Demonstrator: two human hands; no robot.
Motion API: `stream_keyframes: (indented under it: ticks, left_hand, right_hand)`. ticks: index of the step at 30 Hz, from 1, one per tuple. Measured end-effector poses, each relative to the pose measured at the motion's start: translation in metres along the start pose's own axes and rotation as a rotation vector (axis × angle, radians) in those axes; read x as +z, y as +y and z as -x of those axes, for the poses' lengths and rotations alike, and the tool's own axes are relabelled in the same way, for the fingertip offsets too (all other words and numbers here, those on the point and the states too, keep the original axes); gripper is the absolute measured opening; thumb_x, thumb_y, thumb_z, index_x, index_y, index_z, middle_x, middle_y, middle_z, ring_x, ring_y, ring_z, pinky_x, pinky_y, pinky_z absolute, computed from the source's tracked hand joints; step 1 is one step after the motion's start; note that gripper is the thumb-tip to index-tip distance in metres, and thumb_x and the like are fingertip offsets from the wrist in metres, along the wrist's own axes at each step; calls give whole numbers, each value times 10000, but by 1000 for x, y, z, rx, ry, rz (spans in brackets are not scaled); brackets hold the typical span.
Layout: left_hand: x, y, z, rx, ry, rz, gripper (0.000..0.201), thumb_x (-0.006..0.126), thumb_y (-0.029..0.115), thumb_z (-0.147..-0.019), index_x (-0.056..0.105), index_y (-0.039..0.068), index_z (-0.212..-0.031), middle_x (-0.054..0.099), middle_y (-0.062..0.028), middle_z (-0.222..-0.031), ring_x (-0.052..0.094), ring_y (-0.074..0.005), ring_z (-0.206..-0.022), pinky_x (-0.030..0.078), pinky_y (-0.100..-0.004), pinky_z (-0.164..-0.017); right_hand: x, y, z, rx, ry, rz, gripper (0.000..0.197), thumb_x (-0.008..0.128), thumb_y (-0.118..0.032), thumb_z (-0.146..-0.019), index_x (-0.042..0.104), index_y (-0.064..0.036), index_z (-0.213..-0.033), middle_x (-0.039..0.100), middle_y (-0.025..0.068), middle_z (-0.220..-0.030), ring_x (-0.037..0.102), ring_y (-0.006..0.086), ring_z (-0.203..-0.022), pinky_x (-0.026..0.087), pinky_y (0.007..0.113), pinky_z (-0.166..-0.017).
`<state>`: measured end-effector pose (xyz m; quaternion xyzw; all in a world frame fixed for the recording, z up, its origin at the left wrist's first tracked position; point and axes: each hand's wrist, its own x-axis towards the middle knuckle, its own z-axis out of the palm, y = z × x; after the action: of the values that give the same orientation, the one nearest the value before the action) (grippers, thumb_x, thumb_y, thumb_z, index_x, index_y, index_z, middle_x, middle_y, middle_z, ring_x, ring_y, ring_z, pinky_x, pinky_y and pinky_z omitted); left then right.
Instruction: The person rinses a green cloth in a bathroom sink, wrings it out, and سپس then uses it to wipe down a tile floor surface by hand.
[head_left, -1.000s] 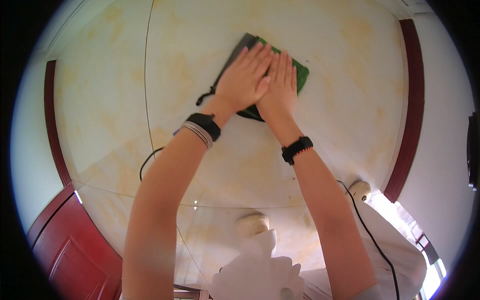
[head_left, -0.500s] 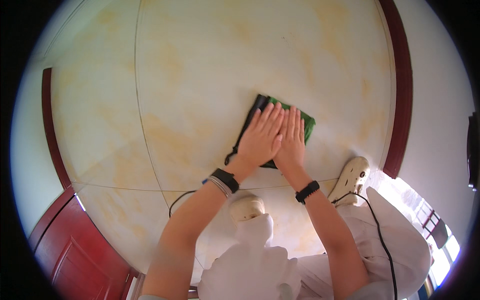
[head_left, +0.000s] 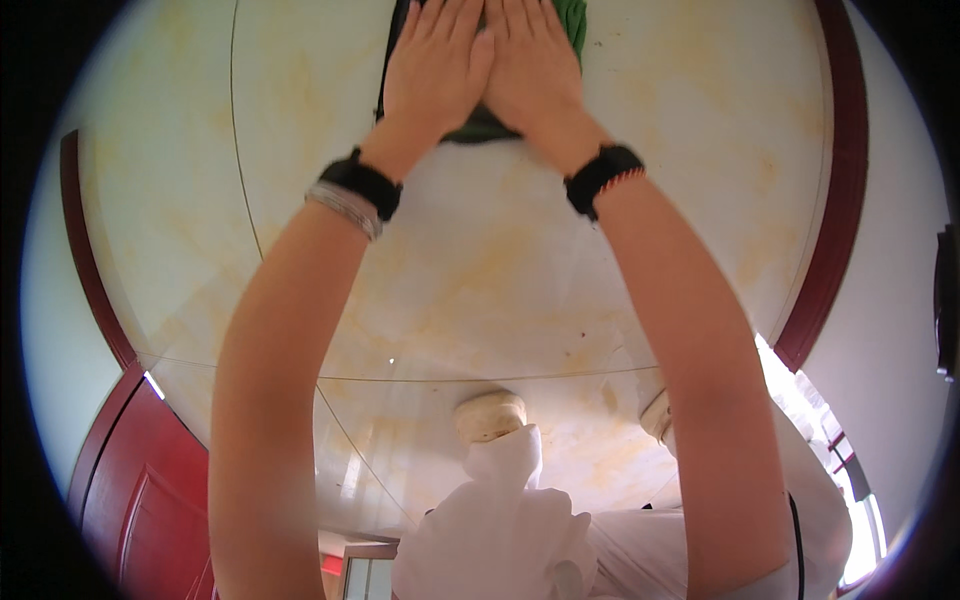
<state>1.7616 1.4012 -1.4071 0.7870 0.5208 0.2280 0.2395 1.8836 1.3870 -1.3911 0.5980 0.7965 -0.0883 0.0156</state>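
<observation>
A folded green and black piece of fabric (head_left: 482,129) lies on the tiled floor at the far top edge of the view, partly cut off. My left hand (head_left: 435,75) rests flat on its left part, fingers stretched out. Beside it, thumbs close together, my right hand (head_left: 535,75) lies flat on the right part. Green fabric shows past the right fingers, and black along the left side. Most of the fabric is hidden under both hands. The fingertips reach the picture's edge.
Pale marbled floor tiles (head_left: 480,280) spread around me, with a few dark specks. Dark red skirting (head_left: 838,190) runs along the right wall, and a red door (head_left: 150,490) stands at the lower left. My shoe (head_left: 490,415) is below.
Both hands and the fabric under them have moved farther away and slightly left in the view. My arms now reach out longer.
</observation>
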Motion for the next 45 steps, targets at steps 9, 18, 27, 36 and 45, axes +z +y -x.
stream_keyframes:
  ticks: [9,18,27,36,45]
  left_hand:
    - [-10,4,-37,121,-2,-211,499,310,276,-944,356,-33,-1333,336,-173,-1408,244,-320,-1335,154,-413,-1112]
    - [16,91,84,-162,-135,53,539,334,282,-922,308,-38,-1354,277,-210,-1430,224,-361,-1342,180,-495,-1079]
    - [11,142,179,-269,-391,50,565,267,318,-938,281,-44,-1372,261,-205,-1439,209,-335,-1356,163,-470,-1094]
    - [31,52,103,-219,-163,-94,512,297,287,-951,317,-14,-1364,287,-173,-1436,229,-316,-1351,167,-454,-1094]
    - [17,25,112,-138,-397,63,492,321,287,-959,294,52,-1391,251,-126,-1461,173,-293,-1369,151,-447,-1106]
  right_hand:
    - [-17,19,-22,-67,57,63,506,303,-228,-922,311,32,-1357,255,161,-1449,204,263,-1355,147,349,-1122]
    - [-29,15,99,-83,-274,47,572,371,-236,-873,281,3,-1385,233,158,-1463,203,284,-1361,149,389,-1120]
    - [-36,-14,201,-57,-522,-18,594,378,-250,-873,260,21,-1388,200,162,-1474,158,282,-1379,133,393,-1127]
    - [21,-4,89,-145,-273,2,564,356,-240,-892,261,-2,-1395,213,138,-1475,167,258,-1375,133,370,-1127]
    - [-4,-17,109,3,-296,-145,500,417,-168,-905,311,39,-1347,246,199,-1439,251,308,-1338,221,385,-1102]
